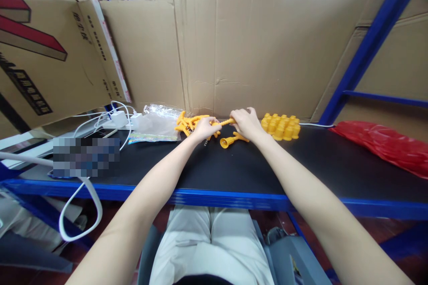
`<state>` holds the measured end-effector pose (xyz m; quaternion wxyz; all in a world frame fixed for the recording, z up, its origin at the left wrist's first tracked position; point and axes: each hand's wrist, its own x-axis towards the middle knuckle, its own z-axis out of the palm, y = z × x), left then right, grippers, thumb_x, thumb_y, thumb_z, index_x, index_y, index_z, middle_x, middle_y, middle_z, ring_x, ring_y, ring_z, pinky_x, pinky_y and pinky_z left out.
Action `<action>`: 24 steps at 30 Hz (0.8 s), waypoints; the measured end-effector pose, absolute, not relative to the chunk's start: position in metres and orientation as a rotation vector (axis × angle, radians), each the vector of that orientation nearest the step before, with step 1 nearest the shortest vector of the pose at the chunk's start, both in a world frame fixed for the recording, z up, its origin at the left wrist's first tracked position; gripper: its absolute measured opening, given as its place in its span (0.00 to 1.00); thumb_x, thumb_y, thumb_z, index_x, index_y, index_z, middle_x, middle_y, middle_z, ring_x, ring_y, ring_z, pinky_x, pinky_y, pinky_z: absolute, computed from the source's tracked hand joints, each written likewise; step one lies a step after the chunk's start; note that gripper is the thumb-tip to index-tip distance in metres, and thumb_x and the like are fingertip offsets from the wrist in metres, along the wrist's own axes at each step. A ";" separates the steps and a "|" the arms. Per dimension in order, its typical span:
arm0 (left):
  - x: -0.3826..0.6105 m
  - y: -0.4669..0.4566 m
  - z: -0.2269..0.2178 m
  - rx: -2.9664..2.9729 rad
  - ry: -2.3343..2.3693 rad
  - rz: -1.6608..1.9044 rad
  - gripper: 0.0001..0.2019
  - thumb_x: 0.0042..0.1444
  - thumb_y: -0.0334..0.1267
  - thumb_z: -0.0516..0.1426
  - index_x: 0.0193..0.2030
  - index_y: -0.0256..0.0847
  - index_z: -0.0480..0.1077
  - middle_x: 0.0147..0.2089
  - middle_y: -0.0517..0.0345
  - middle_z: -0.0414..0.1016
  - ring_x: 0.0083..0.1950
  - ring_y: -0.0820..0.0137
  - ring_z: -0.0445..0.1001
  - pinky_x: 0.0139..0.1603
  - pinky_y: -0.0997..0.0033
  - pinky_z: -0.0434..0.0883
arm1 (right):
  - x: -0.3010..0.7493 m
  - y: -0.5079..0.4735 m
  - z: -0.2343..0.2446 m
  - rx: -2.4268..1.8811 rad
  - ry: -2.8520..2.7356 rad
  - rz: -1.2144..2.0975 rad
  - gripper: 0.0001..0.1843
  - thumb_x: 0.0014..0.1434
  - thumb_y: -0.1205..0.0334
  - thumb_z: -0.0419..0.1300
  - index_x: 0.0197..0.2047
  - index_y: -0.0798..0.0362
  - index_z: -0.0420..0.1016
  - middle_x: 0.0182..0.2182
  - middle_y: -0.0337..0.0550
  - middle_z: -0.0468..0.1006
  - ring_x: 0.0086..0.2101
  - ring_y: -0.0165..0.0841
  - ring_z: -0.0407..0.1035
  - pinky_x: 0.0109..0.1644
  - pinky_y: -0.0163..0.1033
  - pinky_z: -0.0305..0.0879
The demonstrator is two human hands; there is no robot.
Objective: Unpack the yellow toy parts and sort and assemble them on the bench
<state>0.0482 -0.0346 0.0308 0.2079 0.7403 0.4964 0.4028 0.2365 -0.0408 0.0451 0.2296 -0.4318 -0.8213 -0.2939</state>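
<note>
Surface: black bench top (334,173) with a blue rim, cardboard wall behind.
Left hand (204,129): fingers closed, apparently pinching one end of a yellow stick (226,121).
Right hand (245,123): clenched on the stick's other end, just above the bench.
Leftward: yellow stick pile (187,123), clear bag (157,124).
Rightward: yellow caps (281,126) clustered; red bag (384,142) well apart.
Beneath: flared yellow piece (228,141), lying flat.

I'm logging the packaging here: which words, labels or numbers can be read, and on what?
Nothing reads for certain.
cardboard flap: rotated black print, too small and skewed.
cardboard box side: black block of characters, blurred.
clear bag: coloured strip, print too small.
Held yellow plastic part: no print seen.
</note>
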 end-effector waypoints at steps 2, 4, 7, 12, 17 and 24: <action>0.049 -0.036 0.032 2.112 1.444 1.092 0.11 0.47 0.40 0.58 0.37 0.38 0.73 0.25 0.60 0.72 0.27 0.72 0.69 0.29 0.74 0.64 | 0.236 -0.042 0.046 -1.194 -2.261 -0.824 0.08 0.58 0.69 0.51 0.41 0.54 0.67 0.38 0.50 0.75 0.41 0.42 0.64 0.54 0.51 0.44; 0.049 -0.038 0.033 2.218 1.524 1.054 0.12 0.46 0.39 0.58 0.38 0.39 0.73 0.28 0.58 0.74 0.30 0.69 0.72 0.32 0.72 0.65 | 0.236 -0.042 0.046 -1.191 -2.265 -0.834 0.08 0.58 0.69 0.51 0.41 0.54 0.67 0.38 0.50 0.76 0.42 0.42 0.64 0.54 0.51 0.44; 0.049 -0.042 0.034 2.407 1.626 1.015 0.14 0.47 0.40 0.57 0.41 0.40 0.74 0.33 0.54 0.76 0.37 0.64 0.74 0.37 0.69 0.67 | 0.238 -0.040 0.045 -1.188 -2.289 -0.779 0.08 0.59 0.67 0.52 0.42 0.55 0.66 0.37 0.49 0.76 0.40 0.41 0.66 0.53 0.50 0.46; 0.045 -0.045 0.034 2.557 1.749 0.978 0.16 0.50 0.42 0.56 0.45 0.42 0.73 0.37 0.51 0.77 0.40 0.59 0.75 0.41 0.64 0.68 | 0.241 -0.033 0.038 -1.161 -2.356 -0.623 0.10 0.62 0.62 0.52 0.46 0.54 0.67 0.40 0.49 0.77 0.41 0.39 0.68 0.50 0.47 0.50; 0.044 -0.042 0.031 2.597 1.763 0.958 0.15 0.51 0.42 0.56 0.45 0.42 0.73 0.36 0.50 0.77 0.40 0.59 0.75 0.40 0.64 0.69 | 0.239 -0.034 0.037 -1.217 -2.357 -0.652 0.09 0.62 0.64 0.51 0.44 0.54 0.69 0.40 0.49 0.76 0.42 0.40 0.67 0.52 0.49 0.48; 0.047 -0.045 0.033 2.591 1.760 0.914 0.16 0.50 0.41 0.56 0.46 0.42 0.73 0.38 0.51 0.78 0.41 0.60 0.75 0.40 0.65 0.68 | 0.239 -0.042 0.044 -1.271 -2.328 -0.729 0.08 0.58 0.67 0.55 0.42 0.53 0.68 0.38 0.48 0.75 0.43 0.42 0.65 0.52 0.52 0.47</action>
